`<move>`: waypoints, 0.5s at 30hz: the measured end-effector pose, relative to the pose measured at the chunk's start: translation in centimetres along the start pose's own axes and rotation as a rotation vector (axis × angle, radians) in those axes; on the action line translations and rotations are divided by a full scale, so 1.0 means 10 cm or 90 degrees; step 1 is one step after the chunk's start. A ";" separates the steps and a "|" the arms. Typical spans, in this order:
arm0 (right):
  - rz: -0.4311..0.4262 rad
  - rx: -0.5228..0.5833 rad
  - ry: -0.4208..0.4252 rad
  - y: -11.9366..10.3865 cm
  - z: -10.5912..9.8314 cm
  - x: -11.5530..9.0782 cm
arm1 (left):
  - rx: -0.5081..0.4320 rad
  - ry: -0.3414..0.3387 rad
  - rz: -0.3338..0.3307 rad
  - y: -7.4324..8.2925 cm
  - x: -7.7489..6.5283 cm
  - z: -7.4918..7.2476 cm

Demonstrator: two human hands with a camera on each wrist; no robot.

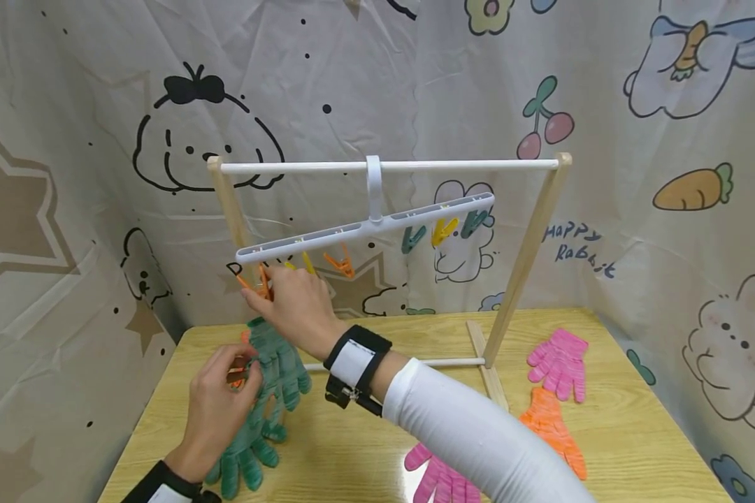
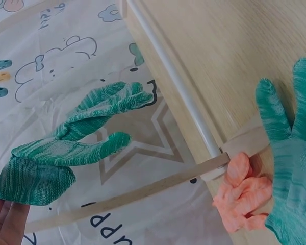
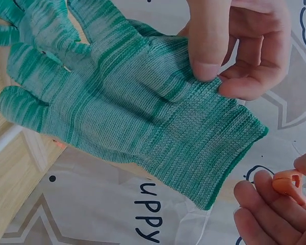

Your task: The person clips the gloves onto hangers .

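Observation:
My left hand (image 1: 217, 402) pinches the cuff of a green knit glove (image 1: 279, 360) between thumb and fingers, and the glove's fingers hang downward. My right hand (image 1: 305, 304) holds an orange clothespin (image 3: 290, 186) beneath the low left end of a white hanger (image 1: 327, 237). In the right wrist view the cuff (image 3: 209, 163) is apart from that clothespin. The hanger tilts, its hook over the rack's white top bar (image 1: 465, 165). Several other clothespins hang from it, among them a yellow clothespin (image 1: 444, 230) and an orange clothespin (image 1: 340, 264).
Another green glove (image 2: 296, 173) lies on the table (image 1: 365, 433) beside a crumpled orange glove (image 2: 242, 196). To the right lie a pink glove (image 1: 561, 363) and an orange glove (image 1: 554, 429); another pink glove (image 1: 443, 482) is at the front. The rack's wooden post (image 1: 525, 265) stands right.

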State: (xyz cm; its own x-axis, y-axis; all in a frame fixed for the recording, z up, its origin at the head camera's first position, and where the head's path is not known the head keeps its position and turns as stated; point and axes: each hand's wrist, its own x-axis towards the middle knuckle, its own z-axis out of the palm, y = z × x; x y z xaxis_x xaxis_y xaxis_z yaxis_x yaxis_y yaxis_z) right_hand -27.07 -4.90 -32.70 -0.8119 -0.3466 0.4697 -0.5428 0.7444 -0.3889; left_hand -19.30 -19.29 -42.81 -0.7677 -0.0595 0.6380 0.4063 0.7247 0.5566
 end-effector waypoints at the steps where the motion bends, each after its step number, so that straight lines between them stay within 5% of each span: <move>1: 0.000 -0.001 -0.001 0.00 0.00 0.00 | 0.000 -0.001 0.002 0.00 0.00 0.00; 15: -0.062 -0.014 0.004 0.06 0.00 0.00 | 0.004 -0.001 0.012 0.01 0.00 0.01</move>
State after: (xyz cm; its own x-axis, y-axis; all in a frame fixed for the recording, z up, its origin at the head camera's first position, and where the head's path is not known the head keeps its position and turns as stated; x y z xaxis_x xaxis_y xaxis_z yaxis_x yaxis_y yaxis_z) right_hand -27.37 -4.42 -32.94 -0.7544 -0.4146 0.5090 -0.6140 0.7199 -0.3236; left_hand -19.25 -19.16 -42.79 -0.7605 -0.0445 0.6478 0.4182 0.7296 0.5411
